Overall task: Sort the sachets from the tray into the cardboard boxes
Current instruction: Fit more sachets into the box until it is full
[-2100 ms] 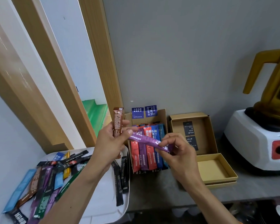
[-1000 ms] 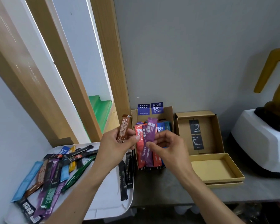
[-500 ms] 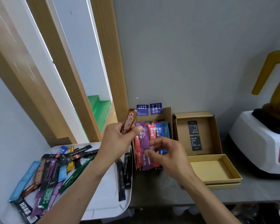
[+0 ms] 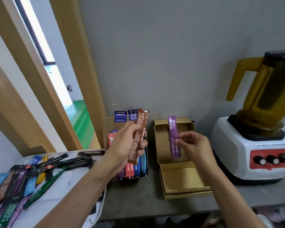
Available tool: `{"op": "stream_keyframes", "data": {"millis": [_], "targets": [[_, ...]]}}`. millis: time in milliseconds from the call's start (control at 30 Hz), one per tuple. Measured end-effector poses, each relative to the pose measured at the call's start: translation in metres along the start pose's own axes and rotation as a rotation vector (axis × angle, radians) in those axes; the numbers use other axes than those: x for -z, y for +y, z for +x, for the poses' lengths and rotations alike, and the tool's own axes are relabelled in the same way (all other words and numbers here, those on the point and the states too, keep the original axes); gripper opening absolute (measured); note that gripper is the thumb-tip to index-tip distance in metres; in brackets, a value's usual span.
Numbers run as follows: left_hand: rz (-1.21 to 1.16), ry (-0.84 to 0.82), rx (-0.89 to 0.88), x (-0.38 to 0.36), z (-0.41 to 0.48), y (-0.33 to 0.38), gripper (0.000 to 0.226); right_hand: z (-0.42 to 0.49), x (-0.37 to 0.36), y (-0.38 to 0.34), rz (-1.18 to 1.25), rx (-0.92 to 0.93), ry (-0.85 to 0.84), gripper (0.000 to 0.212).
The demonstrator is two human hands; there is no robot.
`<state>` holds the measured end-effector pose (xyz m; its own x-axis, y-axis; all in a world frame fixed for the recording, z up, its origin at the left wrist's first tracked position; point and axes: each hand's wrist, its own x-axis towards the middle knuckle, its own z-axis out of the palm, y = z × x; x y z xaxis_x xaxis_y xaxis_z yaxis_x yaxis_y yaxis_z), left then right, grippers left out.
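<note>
My left hand (image 4: 127, 145) grips a brown sachet (image 4: 138, 137) upright over the left cardboard box (image 4: 108, 129), which holds several red, purple and blue sachets. My right hand (image 4: 193, 145) pinches a purple sachet (image 4: 174, 137) upright over the right cardboard box (image 4: 161, 142), whose lid stands open and whose tray part holds nothing. The white tray (image 4: 67, 183) at lower left carries several sachets in black, green, blue, purple, yellow and brown.
A white blender base with a red panel (image 4: 260, 152) and an amber jug (image 4: 263, 96) stands at the right on the grey counter (image 4: 133, 203). A wooden door frame (image 4: 82, 79) rises at the left, and a grey wall is behind the boxes.
My right hand has carried the purple sachet from the left box rightward to over the right box. My left hand keeps the brown sachet, now over the left box.
</note>
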<state>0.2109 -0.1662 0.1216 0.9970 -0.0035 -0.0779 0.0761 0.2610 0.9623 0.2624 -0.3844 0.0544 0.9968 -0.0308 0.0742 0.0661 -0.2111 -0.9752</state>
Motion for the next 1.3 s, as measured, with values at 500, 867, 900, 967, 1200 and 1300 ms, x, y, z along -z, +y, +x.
{"op": "stream_keyframes", "data": {"millis": [500,867,900,967,1200,1300], "targets": [[0.209,0.180,-0.174,-0.057,0.009,-0.027,0.049,0.021,0.018,0.005,0.019,-0.039,-0.332,0.025],[0.261,0.136,-0.180,-0.075,0.023,-0.046,0.030,0.007,0.043,0.032,0.418,-0.227,-0.305,0.048],[0.270,0.143,-0.189,-0.076,0.022,-0.046,0.028,0.005,0.044,0.032,0.389,-0.186,-0.283,0.046],[0.312,0.175,-0.228,-0.078,0.024,-0.047,0.024,0.001,0.045,0.030,0.342,-0.141,-0.279,0.041],[0.369,0.283,-0.217,-0.081,0.034,-0.048,0.024,-0.002,0.052,0.029,0.278,-0.106,-0.336,0.035],[0.345,0.329,-0.187,-0.078,0.035,-0.052,0.023,-0.003,0.053,0.031,0.482,-0.156,-0.260,0.033]]}}
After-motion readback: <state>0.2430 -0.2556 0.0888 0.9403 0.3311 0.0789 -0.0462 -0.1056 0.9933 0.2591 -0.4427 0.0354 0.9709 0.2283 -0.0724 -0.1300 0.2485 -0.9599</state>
